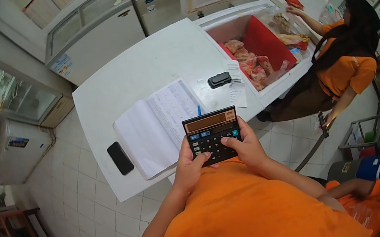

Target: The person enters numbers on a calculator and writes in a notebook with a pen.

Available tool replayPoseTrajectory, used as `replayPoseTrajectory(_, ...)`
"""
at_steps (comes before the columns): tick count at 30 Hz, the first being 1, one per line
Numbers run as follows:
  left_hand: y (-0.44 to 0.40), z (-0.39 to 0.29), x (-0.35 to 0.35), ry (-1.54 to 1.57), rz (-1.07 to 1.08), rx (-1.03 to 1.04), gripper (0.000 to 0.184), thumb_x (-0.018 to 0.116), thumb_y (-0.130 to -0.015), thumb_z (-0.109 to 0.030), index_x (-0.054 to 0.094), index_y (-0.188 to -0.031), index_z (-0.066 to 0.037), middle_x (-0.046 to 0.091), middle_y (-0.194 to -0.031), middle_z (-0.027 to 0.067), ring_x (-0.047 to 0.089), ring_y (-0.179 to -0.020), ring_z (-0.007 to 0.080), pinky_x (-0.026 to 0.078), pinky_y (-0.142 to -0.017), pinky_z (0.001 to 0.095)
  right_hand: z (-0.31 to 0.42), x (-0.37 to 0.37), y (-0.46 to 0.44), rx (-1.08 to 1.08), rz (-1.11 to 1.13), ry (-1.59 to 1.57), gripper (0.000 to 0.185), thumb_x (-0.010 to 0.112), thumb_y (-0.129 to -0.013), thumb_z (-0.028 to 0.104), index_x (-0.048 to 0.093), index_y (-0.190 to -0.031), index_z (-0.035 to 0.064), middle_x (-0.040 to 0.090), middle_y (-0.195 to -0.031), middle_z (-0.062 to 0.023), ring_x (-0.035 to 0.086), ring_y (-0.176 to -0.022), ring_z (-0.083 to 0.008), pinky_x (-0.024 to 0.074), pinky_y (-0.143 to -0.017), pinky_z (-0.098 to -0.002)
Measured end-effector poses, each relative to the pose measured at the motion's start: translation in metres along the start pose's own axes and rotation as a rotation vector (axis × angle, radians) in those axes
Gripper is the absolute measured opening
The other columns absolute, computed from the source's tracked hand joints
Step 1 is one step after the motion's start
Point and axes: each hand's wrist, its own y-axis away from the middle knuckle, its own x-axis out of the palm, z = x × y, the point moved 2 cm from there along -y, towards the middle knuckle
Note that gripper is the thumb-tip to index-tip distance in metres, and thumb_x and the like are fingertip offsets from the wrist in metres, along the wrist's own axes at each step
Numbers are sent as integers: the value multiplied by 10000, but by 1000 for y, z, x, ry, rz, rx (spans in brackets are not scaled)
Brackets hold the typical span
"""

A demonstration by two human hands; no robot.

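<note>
A black desk calculator (212, 137) is held up in front of my orange shirt, over the near edge of the white freezer top. My left hand (191, 163) grips its left side, with the thumb on the lower keys. On the other side my right hand (245, 145) holds it, thumb resting on the keys near the middle. Behind the calculator, an open ledger book (158, 124) with written columns lies on the white top, and a blue pen (199, 110) shows just above the calculator. The fingers under the calculator are mostly hidden.
A black phone (120, 158) lies left of the book. Right of it are a black case (219, 80) and paper receipts (237, 92). An open freezer (267, 92) holds packed meat (249, 62). A co-worker in orange (347, 70) reaches over it; another person's sleeve (372, 203) is beside me.
</note>
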Motion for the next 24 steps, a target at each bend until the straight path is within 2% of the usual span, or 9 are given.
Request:
replayPoseTrajectory(4, -2, 1, 3, 8, 18, 0, 595, 527, -916, 61, 396, -1482, -67, 674, -1213, 119, 722, -970, 213, 649, -715, 335, -4, -4, 4, -5, -6, -32, 475, 658, -943, -21, 478, -1382, 0, 640, -1226, -78, 607, -1129, -132, 500, -1001, -291)
replayPoseTrajectory(6, -6, 2, 7, 5, 19, 28, 572, 556, -912, 7, 406, -1461, -48, 675, -1211, 136, 728, -942, 223, 647, -696, 332, -7, -10, 3, -31, 19, 15, 504, 686, -963, 28, 465, -1414, 2, 635, -1254, -82, 593, -1157, -134, 483, -1023, -286)
replayPoseTrajectory(13, -11, 1, 11, -32, -4, 41, 524, 577, -914, -62, 445, -1420, -37, 691, -1184, 145, 744, -936, 217, 650, -622, 313, -1, -12, 6, -46, 72, 25, 485, 679, -977, 38, 437, -1397, 23, 630, -1230, -88, 603, -1147, -133, 509, -996, -302)
replayPoseTrajectory(16, -13, 2, 10, 12, 34, 24, 505, 534, -944, 31, 429, -1434, -41, 692, -1178, 139, 739, -941, 214, 649, -656, 307, 3, -14, 7, -35, 74, 62, 481, 673, -987, 45, 418, -1394, 26, 629, -1220, -96, 613, -1120, -136, 536, -952, -302)
replayPoseTrajectory(19, -15, -2, 14, -1, 9, 15, 496, 545, -939, 14, 442, -1420, -43, 697, -1164, 131, 740, -911, 210, 647, -637, 308, 2, -17, 4, -61, 89, 115, 467, 676, -989, 49, 417, -1377, 25, 630, -1217, -105, 618, -1096, -135, 545, -930, -308)
replayPoseTrajectory(23, -18, -9, 19, -17, 5, 35, 488, 544, -930, -5, 455, -1408, -45, 697, -1162, 128, 738, -900, 213, 643, -635, 313, 6, -20, -1, 18, 126, 64, 621, 685, -984, 59, 357, -1509, 25, 591, -1336, -113, 569, -1235, -162, 467, -1070, -326)
replayPoseTrajectory(24, -19, -10, 20, -20, 5, 42, 487, 544, -929, -8, 457, -1407, -45, 697, -1162, 128, 738, -902, 214, 643, -636, 314, 7, -20, -3, 27, 124, 53, 621, 687, -981, 56, 358, -1507, 25, 593, -1335, -114, 574, -1227, -162, 474, -1061, -325)
